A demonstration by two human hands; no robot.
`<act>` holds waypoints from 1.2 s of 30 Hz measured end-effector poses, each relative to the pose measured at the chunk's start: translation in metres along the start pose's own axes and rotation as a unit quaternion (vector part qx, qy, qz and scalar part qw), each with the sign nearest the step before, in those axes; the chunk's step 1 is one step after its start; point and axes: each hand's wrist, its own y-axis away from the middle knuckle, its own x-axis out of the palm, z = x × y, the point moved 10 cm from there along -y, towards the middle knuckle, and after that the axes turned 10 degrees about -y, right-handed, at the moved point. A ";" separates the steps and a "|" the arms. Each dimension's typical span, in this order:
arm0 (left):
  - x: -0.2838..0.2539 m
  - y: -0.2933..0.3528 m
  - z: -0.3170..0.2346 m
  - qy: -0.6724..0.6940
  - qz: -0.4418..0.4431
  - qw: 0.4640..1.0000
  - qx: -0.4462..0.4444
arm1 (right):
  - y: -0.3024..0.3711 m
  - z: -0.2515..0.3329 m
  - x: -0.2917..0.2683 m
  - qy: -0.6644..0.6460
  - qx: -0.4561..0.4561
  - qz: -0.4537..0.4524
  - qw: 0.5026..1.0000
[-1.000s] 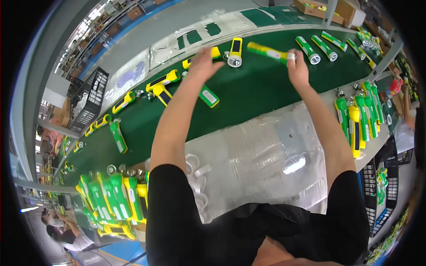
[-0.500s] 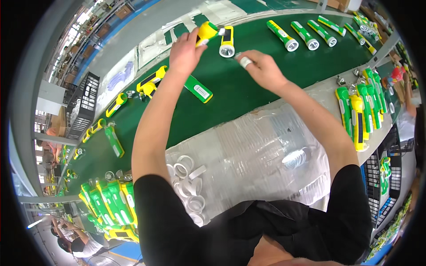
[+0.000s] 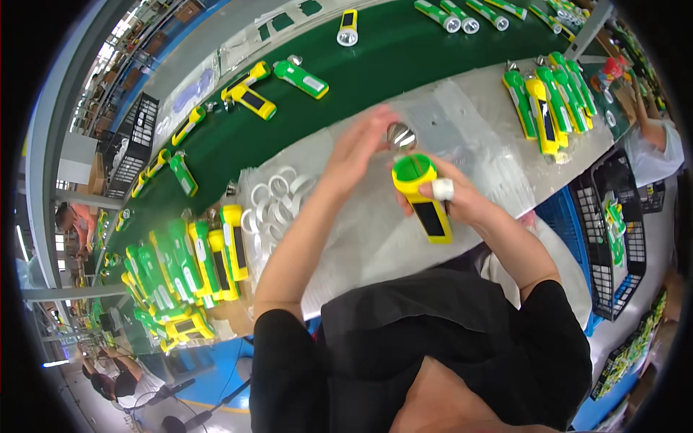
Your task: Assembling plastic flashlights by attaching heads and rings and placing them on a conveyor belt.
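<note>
My right hand (image 3: 462,196) is wrapped round a yellow and green flashlight body (image 3: 432,220), with a dark panel along its side. White tape covers one of its digits. The body's wide head end is uncapped and tilts away from me, showing a green inside. A shiny round reflector (image 3: 401,136) sits just beyond that opening, and a thin wire seems to join the two. Close on the reflector's left is my left hand (image 3: 355,151), slightly blurred, its fingers stretched out. Whether its fingertips touch the reflector I cannot tell.
White rings (image 3: 278,206) lie on the plastic-covered bench (image 3: 354,245). Flashlight bodies are piled at left (image 3: 173,263) and right (image 3: 552,108). Along the green belt (image 3: 390,72) lie more bodies and finished flashlights (image 3: 347,30). Black crates (image 3: 610,238) stand at the right. Other people work farther off.
The flashlight body came from over the belt, where my left hand held it, to above the bench, and is now in my right hand. Both hands drew nearer; the head view shifted.
</note>
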 end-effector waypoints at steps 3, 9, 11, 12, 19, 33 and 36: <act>0.066 0.027 0.003 0.215 0.197 0.951 -0.102 | 0.026 -0.019 0.020 -0.037 0.030 0.051 0.998; 0.048 0.069 -0.032 -0.042 0.037 0.998 0.040 | 0.055 -0.030 0.015 0.078 0.003 -0.037 0.996; 0.060 0.087 -0.062 -0.162 0.049 0.958 0.230 | 0.060 -0.031 0.020 0.081 -0.004 -0.047 0.996; 0.061 0.092 -0.061 -0.169 0.051 0.957 0.232 | 0.060 -0.032 0.021 0.060 -0.010 -0.051 0.997; 0.091 0.096 -0.066 -0.260 0.061 0.904 0.334 | 0.068 -0.040 0.002 0.001 -0.082 -0.114 0.990; 0.074 0.029 0.024 -0.418 -0.052 0.887 0.192 | 0.091 -0.010 -0.034 -0.004 -0.114 -0.201 0.973; 0.050 0.047 -0.001 -0.252 -0.055 0.958 0.121 | 0.081 -0.008 -0.024 0.011 -0.106 -0.165 0.980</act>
